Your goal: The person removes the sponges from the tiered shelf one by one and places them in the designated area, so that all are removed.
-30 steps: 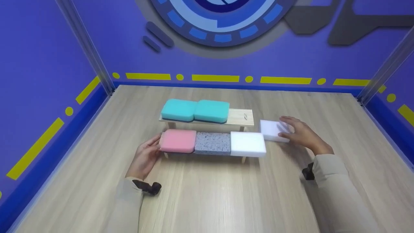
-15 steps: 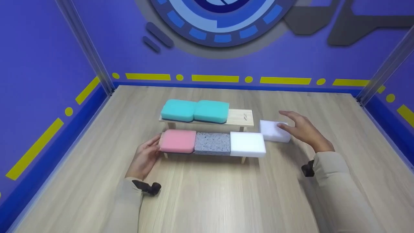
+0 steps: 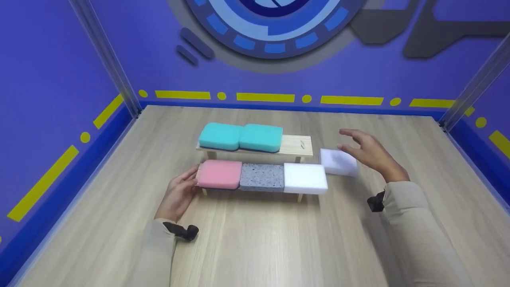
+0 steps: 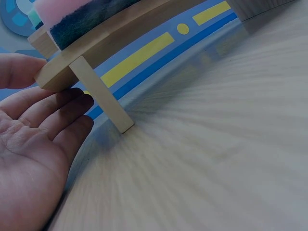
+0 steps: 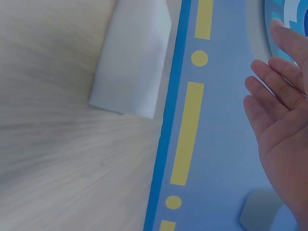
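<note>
My left hand (image 3: 179,195) holds the left end of a small wooden stand (image 4: 57,72); the left wrist view shows the thumb at its end and fingers beneath. On the stand's front board lie a pink sponge (image 3: 220,174), a speckled grey sponge (image 3: 262,177) and a white sponge (image 3: 305,177), side by side. My right hand (image 3: 372,153) hovers with fingers loosely extended, holding nothing. Just left of and below it, another white sponge (image 3: 338,162) lies on the table, also large in the right wrist view.
Behind the front row, two turquoise sponges (image 3: 241,137) sit on a higher wooden board (image 3: 297,144), whose right end is bare. Blue walls (image 3: 259,83) with yellow markings border the wooden table (image 3: 271,239) at the back and sides.
My right hand has let go of the white sponge on the table and risen up and away from it. The left hand stays on the stand.
</note>
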The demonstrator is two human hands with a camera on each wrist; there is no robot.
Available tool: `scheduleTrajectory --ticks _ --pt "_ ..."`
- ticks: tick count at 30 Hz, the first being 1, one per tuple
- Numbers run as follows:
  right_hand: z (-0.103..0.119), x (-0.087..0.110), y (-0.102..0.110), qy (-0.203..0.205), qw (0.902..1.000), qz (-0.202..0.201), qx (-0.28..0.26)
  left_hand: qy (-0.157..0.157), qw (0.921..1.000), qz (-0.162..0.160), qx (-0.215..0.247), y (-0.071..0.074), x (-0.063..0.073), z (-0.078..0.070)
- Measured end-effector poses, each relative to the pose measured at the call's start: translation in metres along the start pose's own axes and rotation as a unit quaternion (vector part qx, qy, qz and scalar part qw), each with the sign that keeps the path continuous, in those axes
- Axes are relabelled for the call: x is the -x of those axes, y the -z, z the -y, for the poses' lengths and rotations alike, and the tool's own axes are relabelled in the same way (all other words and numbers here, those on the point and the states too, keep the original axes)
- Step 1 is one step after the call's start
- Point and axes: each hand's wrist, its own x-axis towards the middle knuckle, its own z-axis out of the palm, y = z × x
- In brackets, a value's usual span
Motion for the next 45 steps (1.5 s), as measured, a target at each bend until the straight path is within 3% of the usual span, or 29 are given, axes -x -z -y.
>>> scheduleTrajectory --ticks 26,35,45 --pt "0.070 -0.029 -0.008 -0.003 0.9979 0.064 -0.004 0.000 0.9999 0.009 -0.013 0.001 0.002 0.000" --pt "0.098 -0.037 -0.018 0.043 0.9960 0.077 0.017 -0.006 0.9999 -0.001 -0.010 0.000 0.000 0.000" --pt "0.125 -0.046 -0.035 0.053 0.9931 0.100 0.030 -0.001 1.0000 0.004 -0.002 0.000 0.001 0.001"
